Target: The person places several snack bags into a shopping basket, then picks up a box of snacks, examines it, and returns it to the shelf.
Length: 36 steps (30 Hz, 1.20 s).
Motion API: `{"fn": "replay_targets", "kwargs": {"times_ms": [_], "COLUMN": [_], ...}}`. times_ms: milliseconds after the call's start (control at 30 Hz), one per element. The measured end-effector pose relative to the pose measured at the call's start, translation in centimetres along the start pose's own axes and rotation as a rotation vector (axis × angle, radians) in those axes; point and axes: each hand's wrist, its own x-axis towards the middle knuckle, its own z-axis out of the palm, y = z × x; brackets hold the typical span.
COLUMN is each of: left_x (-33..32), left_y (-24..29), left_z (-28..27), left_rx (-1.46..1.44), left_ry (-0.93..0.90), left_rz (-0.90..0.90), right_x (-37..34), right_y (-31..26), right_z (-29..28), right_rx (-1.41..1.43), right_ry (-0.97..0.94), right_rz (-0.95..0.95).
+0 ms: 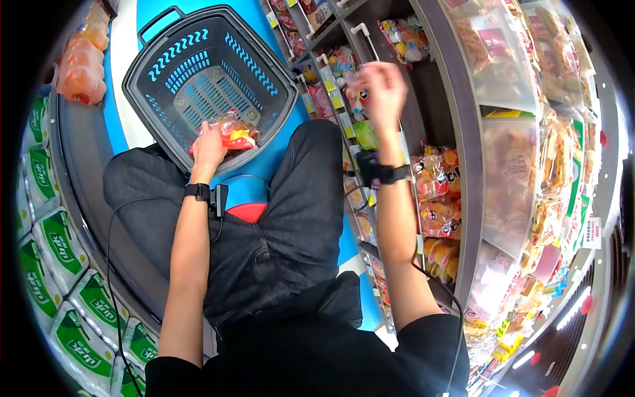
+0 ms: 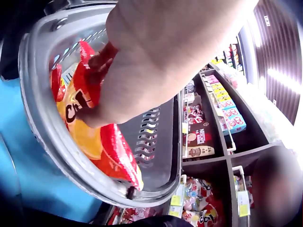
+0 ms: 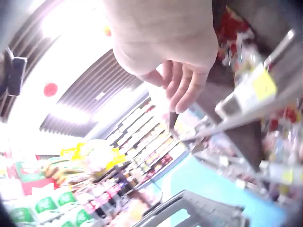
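In the head view my left hand (image 1: 209,147) is inside the near end of a dark grey shopping basket (image 1: 284,99), gripping a red and yellow snack bag (image 1: 239,140). The left wrist view has the shiny bag (image 2: 85,139) with black lettering close along the basket wall, my thumb and fingers pinching its upper part. My right hand (image 1: 385,92) hovers over the shelf compartments on the right, near some colourful candy bags (image 1: 357,102). Its fingers hang loosely bent in the right wrist view, with nothing visible in them.
Shelf dividers (image 1: 337,26) and price-tag rails run along the right. More snack bags (image 1: 436,175) lie in nearer compartments, with clear bins (image 1: 512,172) above. Green and white packs (image 1: 63,245) line the left, and orange drink bottles (image 1: 83,76) stand ahead. My crossed legs (image 1: 304,172) border the basket.
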Motion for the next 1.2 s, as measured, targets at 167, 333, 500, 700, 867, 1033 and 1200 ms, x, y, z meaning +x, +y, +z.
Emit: {"fn": "replay_targets", "kwargs": {"times_ms": [167,333,500,700,867,1033,1200], "left_x": [-0.3,-0.6,-0.2,-1.4,-0.1,0.8,0.5], "left_y": [0.3,0.6,0.9,2.6,1.2,-1.2,0.3], "left_z": [-0.5,-1.4,-2.5,-4.5,-5.8,-6.2,-5.5], "left_rx": [-0.03,-0.01,0.024,-0.285,-0.425,-1.168,-1.211], "left_ry": [0.089,0.176,0.35,0.274,0.209,0.132,-0.047], "left_rz": [0.037,0.165,0.347,0.228,0.267,0.34,0.367], "right_x": [-7.3,-11.9,-11.2,-9.7,-8.4,-5.7,-4.3], "right_y": [7.9,11.4,12.2,12.3,10.1,3.4,-5.0], "right_z": [11.3,16.1,17.2,15.6,14.7,13.1,12.1], "right_rx": [-0.483,-0.858,-0.897,-0.626,-0.381,-0.202,0.112], "right_ry": [-0.646,-0.691,-0.525,-0.373,-0.252,-0.147,-0.243], "right_rz": [-0.105,0.01,-0.025,-0.111,-0.242,-0.154,0.003]}}
